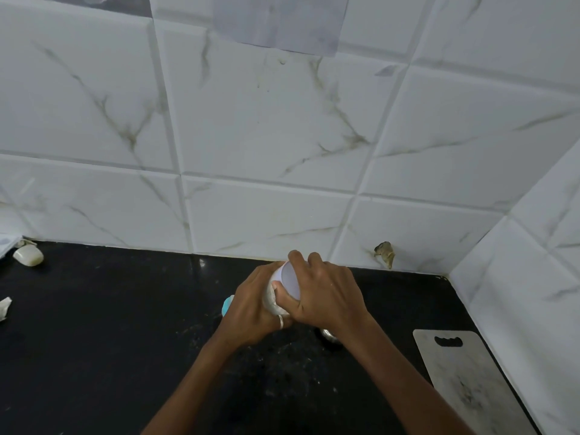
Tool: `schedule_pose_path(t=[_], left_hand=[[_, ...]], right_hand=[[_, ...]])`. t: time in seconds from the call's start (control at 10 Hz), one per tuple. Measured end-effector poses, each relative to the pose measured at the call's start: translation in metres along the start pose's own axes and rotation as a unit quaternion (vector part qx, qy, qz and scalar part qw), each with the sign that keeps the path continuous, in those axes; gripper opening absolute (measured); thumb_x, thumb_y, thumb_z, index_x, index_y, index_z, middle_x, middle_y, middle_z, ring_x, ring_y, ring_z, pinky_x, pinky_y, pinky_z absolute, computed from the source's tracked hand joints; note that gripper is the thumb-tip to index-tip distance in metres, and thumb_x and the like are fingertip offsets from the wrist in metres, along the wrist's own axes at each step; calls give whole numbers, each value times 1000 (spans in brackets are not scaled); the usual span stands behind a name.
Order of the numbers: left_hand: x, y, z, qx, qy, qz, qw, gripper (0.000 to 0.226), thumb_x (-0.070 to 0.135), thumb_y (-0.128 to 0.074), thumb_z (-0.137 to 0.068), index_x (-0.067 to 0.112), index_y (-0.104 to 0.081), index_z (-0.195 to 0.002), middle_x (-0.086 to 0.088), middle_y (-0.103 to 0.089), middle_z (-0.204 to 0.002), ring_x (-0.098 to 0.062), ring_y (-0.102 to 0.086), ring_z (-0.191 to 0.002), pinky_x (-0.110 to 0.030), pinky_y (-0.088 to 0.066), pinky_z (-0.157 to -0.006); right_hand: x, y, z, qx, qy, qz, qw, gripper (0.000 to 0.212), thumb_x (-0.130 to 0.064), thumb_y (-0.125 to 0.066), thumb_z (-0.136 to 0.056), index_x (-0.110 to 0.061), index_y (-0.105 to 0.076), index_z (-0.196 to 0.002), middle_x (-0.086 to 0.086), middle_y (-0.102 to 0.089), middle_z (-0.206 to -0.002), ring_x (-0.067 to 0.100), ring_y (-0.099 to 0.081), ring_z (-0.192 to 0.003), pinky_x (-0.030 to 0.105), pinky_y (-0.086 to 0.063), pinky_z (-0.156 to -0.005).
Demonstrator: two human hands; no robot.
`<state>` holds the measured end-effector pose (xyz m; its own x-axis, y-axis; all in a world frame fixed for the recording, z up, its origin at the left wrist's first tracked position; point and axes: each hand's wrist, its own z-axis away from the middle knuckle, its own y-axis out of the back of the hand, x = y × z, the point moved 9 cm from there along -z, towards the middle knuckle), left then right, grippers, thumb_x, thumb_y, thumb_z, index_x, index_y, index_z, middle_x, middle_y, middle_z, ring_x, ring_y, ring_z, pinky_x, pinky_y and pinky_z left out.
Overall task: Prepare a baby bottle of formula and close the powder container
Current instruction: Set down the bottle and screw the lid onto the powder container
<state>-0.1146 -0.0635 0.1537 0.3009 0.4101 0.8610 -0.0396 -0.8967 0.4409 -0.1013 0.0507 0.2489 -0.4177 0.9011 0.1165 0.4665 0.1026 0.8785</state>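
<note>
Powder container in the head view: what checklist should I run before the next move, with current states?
1. Body held: the left hand grips the container: ok.
2. Top held: the right hand grips the white lid: ok.
3. Lid fully seated: cannot tell, fingers cover the rim.
4. Baby bottle within reach: cannot tell; only a blue piece shows behind the left hand.
5. No spilt powder on the black counter: not ok, pale specks near the hands.
</note>
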Motion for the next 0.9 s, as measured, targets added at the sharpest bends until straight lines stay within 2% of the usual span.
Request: schedule_pose_path(t=[0.1,0.2,0.3,0.4,0.5,0.6,0.7,0.8,0.9], left_hand=[[-9,-5,4,-17,14,-29,999,83,16,-86,-67,25,-52,-142,15,-60,-132,2,-59,-116,-8,-44,-96],[-14,-18,3,-40,-13,15,999,62,5,-76,-84,12,-51,-141,5,-62,-132,-6,-61,-114,-15,-44,-103],[-27,-20,-8,-26,107,17,994,61,3,-78,-80,8,-55,-136,8,-65,-124,0,-61,-101,-10,-46,-95],[-15,-12,-2,-8,85,68,994,78,13,-86,-65,17,-57,-137,18,-66,-113,0,-67,-109,-7,-50,-82],[-6,-4,-4,52,27,108,992,80,24,-91,-69,31,-52,-138,17,-65,-127,1,-64,-118,-13,-53,-88],[-2,-4,-4,76,30,118,990,80,35,-88,-67,40,-47,-135,22,-62,-128,9,-59,-119,-7,-50,-88],[-8,-12,-1,93,36,134,986,66,41,-80,-72,48,-48,-130,34,-64,-124,11,-59,-120,-5,-48,-90],[-22,-28,5,98,43,129,986,69,35,-80,-75,58,-48,-131,39,-58,-131,6,-58,-125,-9,-47,-97],[-47,-49,14,88,73,108,988,71,39,-78,-76,54,-43,-136,34,-54,-136,8,-54,-129,-9,-45,-100]], right_hand=[[1,-1,0,9,-20,-11,1000,64,-64,-38,-91,-13,-68,-114,4,-66,-72,18,-60,-50,21,-30,-51],[3,-3,-2,4,-43,-21,999,64,-66,-36,-92,-15,-67,-116,6,-66,-75,20,-62,-53,22,-32,-51],[9,-6,-4,-12,-66,-34,997,70,-75,-35,-91,-19,-62,-125,5,-67,-89,22,-66,-68,25,-40,-56],[19,-13,-2,-37,-106,-81,990,93,-92,-24,-81,-23,-48,-138,1,-66,-114,21,-65,-97,34,-50,-69],[36,-36,11,-82,-193,-243,947,102,-98,-32,-71,-31,-30,-149,-5,-54,-143,17,-56,-124,41,-53,-94],[41,-66,32,-119,-257,-378,881,106,-92,-57,-67,-37,-27,-151,-12,-44,-153,10,-46,-136,35,-47,-107],[28,-90,47,-119,-253,-475,834,87,-79,-75,-67,-57,-32,-139,-27,-49,-142,-3,-49,-130,16,-48,-99],[29,-113,61,-106,-281,-511,805,78,-67,-81,-70,-70,-32,-131,-38,-49,-135,-12,-47,-128,12,-47,-99],[32,-143,79,-127,-310,-506,795,90,-60,-83,-70,-50,-34,-146,-23,-48,-145,-1,-46,-134,30,-47,-110]])
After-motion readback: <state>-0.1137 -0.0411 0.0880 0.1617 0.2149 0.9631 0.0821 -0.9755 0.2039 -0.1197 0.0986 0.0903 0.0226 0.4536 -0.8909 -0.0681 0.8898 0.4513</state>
